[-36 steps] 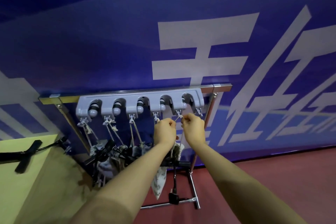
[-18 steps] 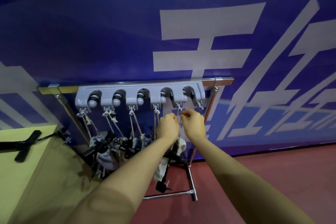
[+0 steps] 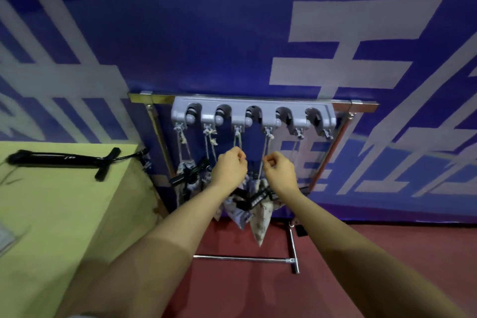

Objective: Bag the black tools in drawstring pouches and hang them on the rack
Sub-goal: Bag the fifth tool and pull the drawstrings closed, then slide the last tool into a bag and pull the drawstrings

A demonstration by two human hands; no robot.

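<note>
Item: grey plastic hook rack [image 3: 254,111] on a chrome stand, patterned fabric drawstring pouches [image 3: 260,212] hanging from its hooks, black tools protruding. Left hand [image 3: 228,166] and right hand [image 3: 280,170] show curled grips just below the hooks; whether either pinches a pale cord [image 3: 265,152] cannot be told. Between both grips hangs one pouch. Advice: seat each loop fully over its hook before loosening. One long black tool [image 3: 62,161] lies on the yellow bench [image 3: 64,214], well left of the grips, seemingly unbagged.

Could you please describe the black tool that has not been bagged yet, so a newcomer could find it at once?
Find the yellow-green table left of the metal rack. The black tool lies on it, T-handled. Unlike the tools hanging in pouches, it is bare.
</note>
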